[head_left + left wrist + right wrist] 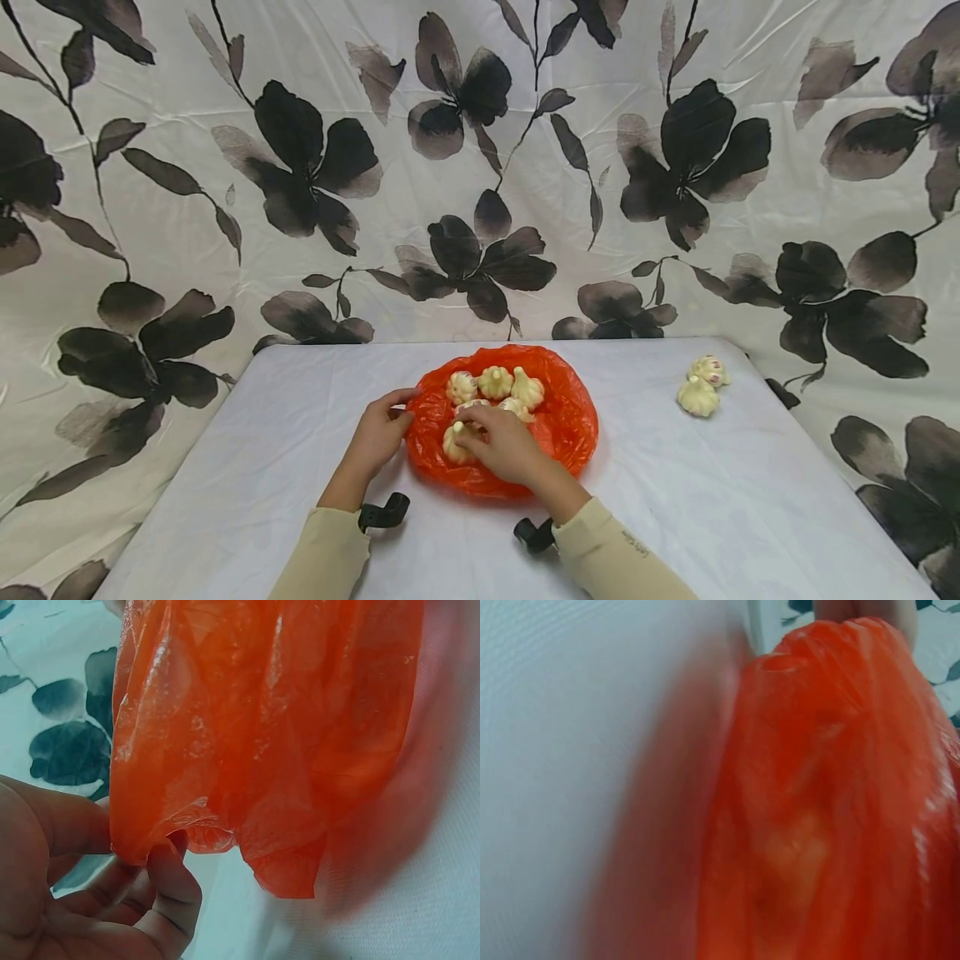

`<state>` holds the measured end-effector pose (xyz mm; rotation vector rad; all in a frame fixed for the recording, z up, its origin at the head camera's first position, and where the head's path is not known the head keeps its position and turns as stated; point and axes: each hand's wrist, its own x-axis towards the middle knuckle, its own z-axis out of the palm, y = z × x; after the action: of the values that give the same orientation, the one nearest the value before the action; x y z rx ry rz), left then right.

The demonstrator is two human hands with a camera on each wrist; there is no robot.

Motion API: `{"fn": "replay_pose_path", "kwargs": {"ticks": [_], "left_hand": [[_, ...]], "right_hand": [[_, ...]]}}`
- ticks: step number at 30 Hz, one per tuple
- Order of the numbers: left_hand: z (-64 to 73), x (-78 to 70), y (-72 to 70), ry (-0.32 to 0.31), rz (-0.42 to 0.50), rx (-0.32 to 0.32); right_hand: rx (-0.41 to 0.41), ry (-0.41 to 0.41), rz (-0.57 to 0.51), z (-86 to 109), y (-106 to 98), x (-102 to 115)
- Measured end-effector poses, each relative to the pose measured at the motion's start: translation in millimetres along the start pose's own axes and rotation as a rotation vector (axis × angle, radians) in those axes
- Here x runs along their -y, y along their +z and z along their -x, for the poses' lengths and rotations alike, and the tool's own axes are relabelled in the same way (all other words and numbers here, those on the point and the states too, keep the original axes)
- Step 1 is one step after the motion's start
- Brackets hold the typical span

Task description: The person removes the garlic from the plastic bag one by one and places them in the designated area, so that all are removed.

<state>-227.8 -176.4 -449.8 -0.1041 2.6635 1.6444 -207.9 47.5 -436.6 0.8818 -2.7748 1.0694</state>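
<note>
A red plastic bag [573, 417] lies spread wide like a bowl on the table, with several garlic bulbs [496, 382] inside. At its left side my left hand [378, 435] pinches the bag's edge; the left wrist view shows the thin plastic between thumb and fingers [174, 881]. My right hand [504, 446] reaches over the bag's front and holds a garlic bulb [454, 450] by its stem end, at the front left inside the bag. In the right wrist view the bag's side [817, 750] hides the right hand.
Two more garlic bulbs [698, 397] sit close together at the table's back right. A white cloth covers the table [225, 500]. Behind its far edge hangs a floral curtain [585, 192]. Black camera straps [384, 510] circle both wrists.
</note>
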Motion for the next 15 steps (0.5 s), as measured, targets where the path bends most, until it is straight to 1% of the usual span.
{"fn": "replay_pose_path", "kwargs": {"ticks": [7,13,15], "left_hand": [[-0.1,-2.1,1.2,-0.013,0.004,-0.002],[-1.4,-3.1,1.8,0.006,0.009,-0.008],[-2.0,-3.3,2.2,0.014,0.007,-0.010]], "right_hand": [[-0.018,0.039,-0.052,4.8,-18.0,-0.8],[-0.054,0.054,-0.089,7.8,-37.7,-1.2],[-0.069,0.070,-0.090,9.1,-44.0,-1.8]]}}
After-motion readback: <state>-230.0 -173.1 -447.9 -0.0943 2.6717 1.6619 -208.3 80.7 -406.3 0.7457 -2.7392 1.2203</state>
